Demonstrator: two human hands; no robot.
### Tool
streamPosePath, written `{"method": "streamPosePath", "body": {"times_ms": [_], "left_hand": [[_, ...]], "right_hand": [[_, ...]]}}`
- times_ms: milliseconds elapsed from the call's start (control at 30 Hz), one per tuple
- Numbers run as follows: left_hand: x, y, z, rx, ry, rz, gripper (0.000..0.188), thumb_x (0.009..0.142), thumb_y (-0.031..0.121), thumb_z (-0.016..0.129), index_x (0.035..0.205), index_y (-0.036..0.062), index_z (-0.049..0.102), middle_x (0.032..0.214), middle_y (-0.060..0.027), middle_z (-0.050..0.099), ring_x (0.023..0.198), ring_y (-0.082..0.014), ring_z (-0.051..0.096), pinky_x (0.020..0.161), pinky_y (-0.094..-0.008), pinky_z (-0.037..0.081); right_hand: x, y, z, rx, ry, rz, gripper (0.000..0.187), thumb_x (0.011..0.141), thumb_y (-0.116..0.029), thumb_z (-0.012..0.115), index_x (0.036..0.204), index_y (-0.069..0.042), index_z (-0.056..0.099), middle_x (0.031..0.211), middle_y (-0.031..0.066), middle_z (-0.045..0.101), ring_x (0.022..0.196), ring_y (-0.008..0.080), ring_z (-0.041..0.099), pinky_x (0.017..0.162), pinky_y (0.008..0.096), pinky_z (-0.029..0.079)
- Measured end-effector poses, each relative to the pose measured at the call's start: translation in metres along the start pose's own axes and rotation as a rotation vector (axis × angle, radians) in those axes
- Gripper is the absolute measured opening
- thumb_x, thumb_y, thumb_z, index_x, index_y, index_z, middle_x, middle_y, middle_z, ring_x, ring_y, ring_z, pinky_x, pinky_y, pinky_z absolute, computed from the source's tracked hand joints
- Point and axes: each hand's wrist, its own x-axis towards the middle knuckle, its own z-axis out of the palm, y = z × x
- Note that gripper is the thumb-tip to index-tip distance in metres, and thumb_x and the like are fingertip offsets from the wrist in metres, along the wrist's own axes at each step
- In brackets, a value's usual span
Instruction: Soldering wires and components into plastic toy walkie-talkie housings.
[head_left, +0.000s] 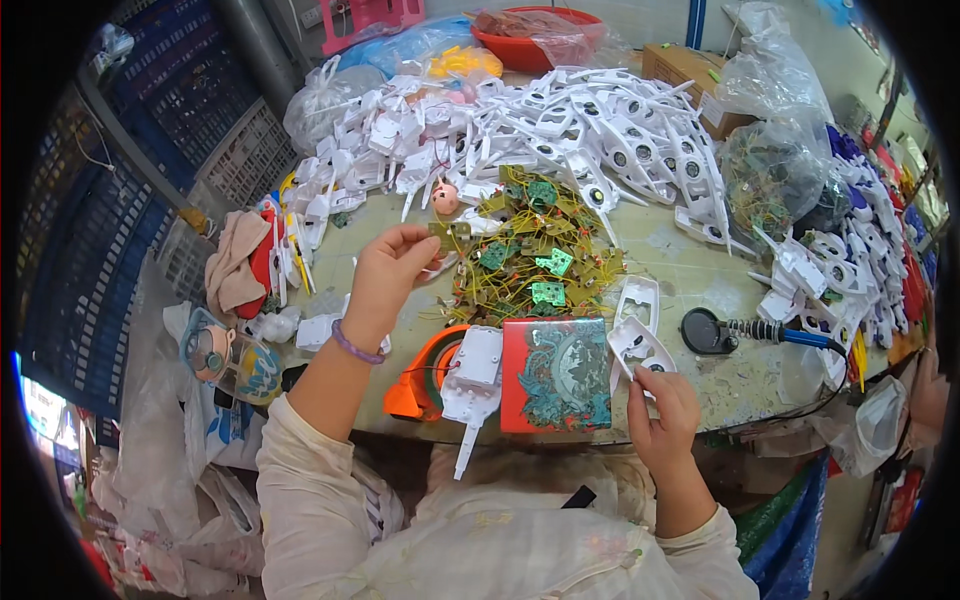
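My left hand (388, 272) is raised at the left edge of a heap of wired circuit boards (535, 240). Thumb and fingers pinch a small olive-green circuit board (452, 234). Lower right, my right hand (662, 412) grips the near end of a white plastic shell (640, 346), which has an oval opening. Another white shell (640, 296) lies just beyond it. Between my arms, a white plastic housing (478, 362) with a narrow stem and a red wire rests beside a red box (512, 375) with a dark, worn top. An orange tape dispenser (408, 392) touches the housing's left side.
White plastic shells (620, 130) are piled across the back. A soldering iron stand (706, 332) with a coiled spring and blue handle is at right, near more white parts (870, 260). Left are a plastic bottle (245, 365) and cloth (238, 262). A red basin (540, 35) stands behind.
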Motion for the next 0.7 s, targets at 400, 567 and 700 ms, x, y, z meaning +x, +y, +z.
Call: {"method": "streamPosePath", "body": {"times_ms": [400,567,700], "left_hand": [[-0.061,0.055,0.029,0.147,-0.191,0.363,0.014,0.082,0.002,0.066,0.094,0.0029,0.060,0.096,-0.0069,0.069,0.080,-0.0161,0.067,0.068,-0.0288,0.053],[-0.066,0.063,0.021,0.405,-0.292,1.002,0.034,0.063,-0.001,0.073,0.093,0.0086,0.060,0.103,-0.0092,0.069,0.084,-0.0254,0.067,0.070,-0.0337,0.053],[-0.069,0.064,0.022,0.417,-0.236,1.070,0.024,0.069,0.003,0.073,0.089,0.0078,0.061,0.103,-0.0076,0.067,0.083,-0.0238,0.066,0.065,-0.0327,0.052]], "right_hand": [[0.058,-0.039,0.012,0.440,-0.071,0.212,0.020,0.080,-0.002,0.069,0.100,0.000,0.065,0.080,0.0070,0.064,0.070,0.0142,0.059,0.061,0.0273,0.047],[0.080,-0.043,0.022,0.973,-0.324,0.470,0.039,0.087,-0.012,0.066,0.123,-0.002,0.055,0.114,0.0072,0.056,0.093,0.0094,0.055,0.069,0.0214,0.049],[0.093,-0.038,0.018,1.069,-0.727,0.659,0.028,0.085,-0.011,0.069,0.112,-0.003,0.064,0.073,-0.0063,0.059,0.065,-0.0010,0.047,0.055,0.0172,0.036]]}}
